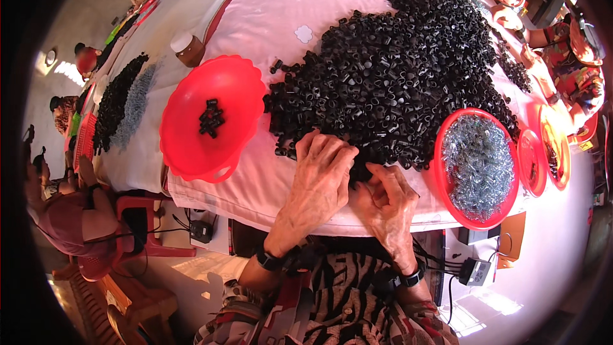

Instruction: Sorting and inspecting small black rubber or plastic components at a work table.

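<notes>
A large heap of small black plastic caps (389,70) covers the middle of the cloth-covered table. At its near edge my left hand (322,176) has its fingers curled down, their tips hidden against the heap. Close beside it, my right hand (388,199) is closed, thumb and fingers pinched at a small black cap (361,171) between the two hands. Left of the heap stands a red scalloped plastic basin (185,102) with several black caps (211,118) in it. To the right, a red round tray (440,176) holds a mound of small shiny, clear-bluish pieces (479,166).
A brown jar with a white lid (185,48) stands behind the basin. More red trays (531,163) sit at the far right. Co-workers sit along the right side (575,76) and at another table on the left (76,217). A red chair (153,230) stands at lower left.
</notes>
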A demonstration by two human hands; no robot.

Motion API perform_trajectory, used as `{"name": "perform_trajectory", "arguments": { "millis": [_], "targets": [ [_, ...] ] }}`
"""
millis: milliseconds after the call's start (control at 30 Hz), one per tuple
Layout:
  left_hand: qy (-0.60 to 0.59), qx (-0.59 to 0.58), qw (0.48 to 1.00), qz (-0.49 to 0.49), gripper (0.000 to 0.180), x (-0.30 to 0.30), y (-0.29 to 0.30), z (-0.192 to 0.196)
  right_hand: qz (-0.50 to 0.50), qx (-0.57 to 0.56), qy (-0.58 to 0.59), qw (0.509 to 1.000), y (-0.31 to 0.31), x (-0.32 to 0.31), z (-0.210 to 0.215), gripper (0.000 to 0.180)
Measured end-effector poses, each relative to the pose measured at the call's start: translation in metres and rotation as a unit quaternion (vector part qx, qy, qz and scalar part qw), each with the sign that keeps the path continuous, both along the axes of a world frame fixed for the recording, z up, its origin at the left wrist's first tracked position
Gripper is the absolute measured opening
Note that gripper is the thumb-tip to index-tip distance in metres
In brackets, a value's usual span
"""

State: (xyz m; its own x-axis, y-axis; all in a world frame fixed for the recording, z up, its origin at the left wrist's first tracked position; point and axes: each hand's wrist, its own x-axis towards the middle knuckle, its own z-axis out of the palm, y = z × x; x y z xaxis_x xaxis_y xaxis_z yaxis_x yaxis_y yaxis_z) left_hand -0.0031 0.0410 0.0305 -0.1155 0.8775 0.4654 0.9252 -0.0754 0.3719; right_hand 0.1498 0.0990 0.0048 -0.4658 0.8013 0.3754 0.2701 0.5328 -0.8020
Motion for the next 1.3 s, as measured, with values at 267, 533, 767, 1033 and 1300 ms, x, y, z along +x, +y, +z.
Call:
{"name": "perform_trajectory", "arguments": {
  "millis": [267, 533, 767, 1033, 1300],
  "targets": [
    [0.080, 0.004, 0.993, 0.088, 0.031, -0.004, 0.020, 0.007, 0.000, -0.024, 0.009, 1.000, -0.001, 0.001, 0.003, 0.033],
    [0.120, -0.009, 0.987, 0.107, 0.044, -0.005, 0.024, 0.000, 0.000, -0.008, 0.021, 1.000, 0.001, 0.001, 0.000, 0.028],
    [0.064, -0.028, 0.993, 0.093, 0.043, 0.001, 0.011, 0.006, -0.003, -0.010, 0.022, 1.000, 0.001, 0.000, 0.001, 0.026],
    [-0.157, 0.131, 0.975, 0.090, 0.027, 0.000, -0.002, -0.001, -0.004, -0.017, 0.029, 0.999, 0.000, -0.001, 0.001, 0.024],
    [-0.284, 0.138, 0.944, 0.096, 0.020, -0.001, -0.015, -0.006, -0.005, -0.014, 0.023, 1.000, 0.000, 0.000, 0.001, 0.024]
  ]
}}
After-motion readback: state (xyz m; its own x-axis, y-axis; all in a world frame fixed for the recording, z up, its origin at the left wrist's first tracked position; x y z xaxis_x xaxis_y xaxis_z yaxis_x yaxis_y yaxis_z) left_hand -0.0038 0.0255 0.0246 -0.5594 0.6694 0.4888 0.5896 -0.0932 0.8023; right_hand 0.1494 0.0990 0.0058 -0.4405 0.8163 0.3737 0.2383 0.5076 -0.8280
